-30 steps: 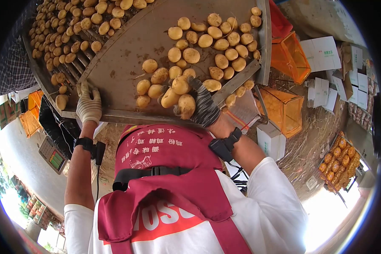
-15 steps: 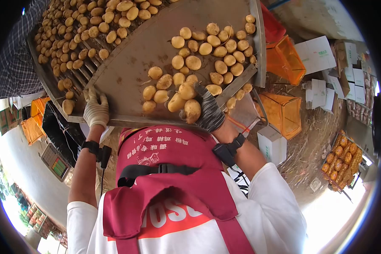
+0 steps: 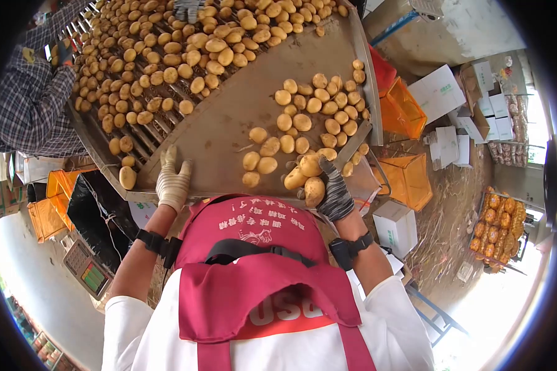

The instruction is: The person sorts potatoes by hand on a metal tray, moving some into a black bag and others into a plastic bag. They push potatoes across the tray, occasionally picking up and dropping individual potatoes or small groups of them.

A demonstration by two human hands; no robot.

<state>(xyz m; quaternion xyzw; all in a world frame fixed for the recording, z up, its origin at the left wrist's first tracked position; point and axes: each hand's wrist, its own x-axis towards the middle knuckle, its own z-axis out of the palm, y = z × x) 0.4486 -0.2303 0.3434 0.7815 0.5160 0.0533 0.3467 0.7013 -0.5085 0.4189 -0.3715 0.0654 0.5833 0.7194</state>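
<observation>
Our left hand (image 3: 174,179), in a pale glove, rests at 9 o'clock on the near edge of the metal tray (image 3: 213,127), its fingers spread apart. Our right hand (image 3: 335,191), in a dark striped glove, sits at 3 o'clock and curls around a small bunch of potatoes (image 3: 314,191) by the tray's near edge; we cannot tell whether they are lifted off the metal. At 10 o'clock from that bunch, a loose group (image 3: 267,165) lies on the tray, and between 12 and 1 o'clock from it lies a larger group (image 3: 301,122). Towards 11 o'clock, many more cover a slatted rack (image 3: 156,131), with another person's gloved hand (image 3: 187,9) above them. A plaid sleeve (image 3: 28,111) shows at 10 o'clock, a white box (image 3: 395,227) at 4 o'clock and a scale (image 3: 88,272) at 8 o'clock
</observation>
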